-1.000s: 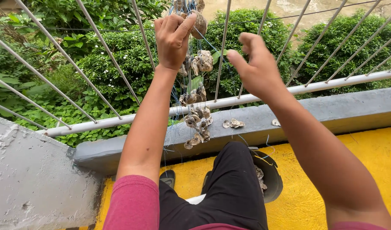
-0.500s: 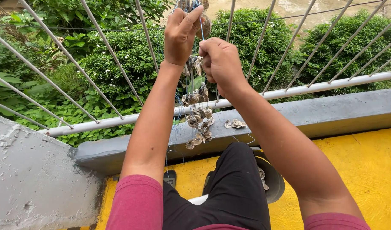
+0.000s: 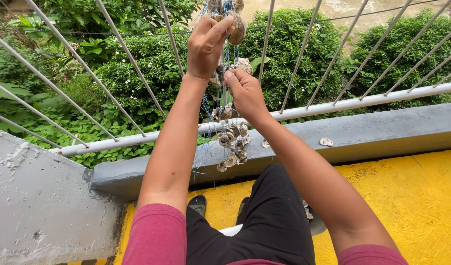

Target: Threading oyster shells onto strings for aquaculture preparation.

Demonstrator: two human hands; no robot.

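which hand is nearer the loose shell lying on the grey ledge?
Right. The right hand works on the hanging shell string, up and left of the loose shell on the ledge. The left hand is higher and further left.

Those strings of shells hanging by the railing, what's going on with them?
A person in a dark pink shirt and black trousers sits facing a white metal railing. Grey, rough oyster shells strung on thin blue lines hang in front of it. The left hand is raised high and pinches one grey shell near the top of the strings. The right hand sits lower, its fingers in among the lines and shells. Two loose shells lie on the grey concrete kerb.
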